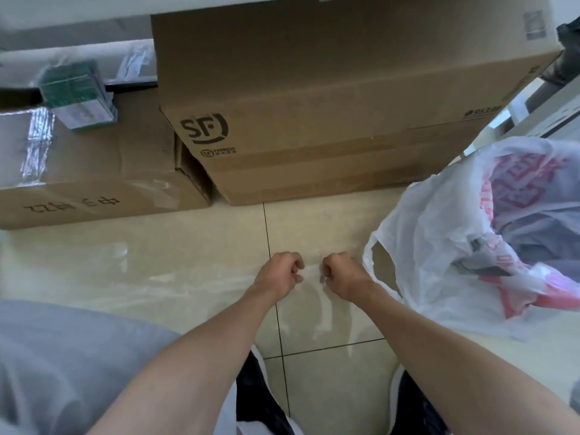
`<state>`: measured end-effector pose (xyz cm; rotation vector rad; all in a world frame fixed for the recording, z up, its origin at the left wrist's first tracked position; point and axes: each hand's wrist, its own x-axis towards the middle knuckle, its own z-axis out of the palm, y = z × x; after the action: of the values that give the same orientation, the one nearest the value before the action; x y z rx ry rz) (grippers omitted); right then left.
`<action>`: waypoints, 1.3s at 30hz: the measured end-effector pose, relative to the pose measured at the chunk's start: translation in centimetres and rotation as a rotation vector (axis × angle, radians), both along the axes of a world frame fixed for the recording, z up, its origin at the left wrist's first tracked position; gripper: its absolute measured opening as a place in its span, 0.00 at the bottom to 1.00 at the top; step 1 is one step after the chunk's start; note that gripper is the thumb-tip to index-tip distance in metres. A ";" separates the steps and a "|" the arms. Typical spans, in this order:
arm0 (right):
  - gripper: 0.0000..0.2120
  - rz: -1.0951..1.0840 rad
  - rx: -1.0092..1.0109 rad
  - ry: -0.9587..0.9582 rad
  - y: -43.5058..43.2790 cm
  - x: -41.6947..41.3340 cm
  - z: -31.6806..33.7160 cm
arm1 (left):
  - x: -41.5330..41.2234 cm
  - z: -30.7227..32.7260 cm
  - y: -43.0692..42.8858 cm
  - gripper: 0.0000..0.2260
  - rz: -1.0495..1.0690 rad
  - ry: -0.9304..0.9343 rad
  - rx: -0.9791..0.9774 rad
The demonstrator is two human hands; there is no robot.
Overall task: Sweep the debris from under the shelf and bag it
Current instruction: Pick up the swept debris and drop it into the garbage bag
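Observation:
My left hand [279, 273] and my right hand [343, 274] are side by side low over the tiled floor, both with fingers curled. They pinch a sheet of clear plastic film [188, 277] that lies spread over the tiles. A white plastic bag [439, 246] with red print stands open on the floor just right of my right hand, with dark items inside it. The shelf itself is hard to make out behind the boxes.
A large SF cardboard box [329, 120] stands straight ahead. A flatter cardboard box [94, 171] lies at the left, with a green packet [78, 95] on top. White furniture [518, 120] is at the right. My knees and dark shoes are at the bottom.

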<state>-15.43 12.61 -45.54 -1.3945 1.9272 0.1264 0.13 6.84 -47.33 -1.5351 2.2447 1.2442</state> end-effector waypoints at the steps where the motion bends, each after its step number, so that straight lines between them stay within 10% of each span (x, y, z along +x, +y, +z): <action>1: 0.06 -0.010 -0.001 -0.001 -0.1 0.0 -0.1 | -0.4 0.1 -0.1 0.11 -0.003 0.007 0.012; 39: 0.06 -0.261 -0.144 -0.009 0.7 -4.4 -2.4 | -6.2 0.2 -0.7 0.11 -0.095 -0.082 -0.207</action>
<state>-19.82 13.33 -47.97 -1.2167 2.1256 -0.1457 -6.06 6.15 -47.13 -1.4945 2.4245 0.9323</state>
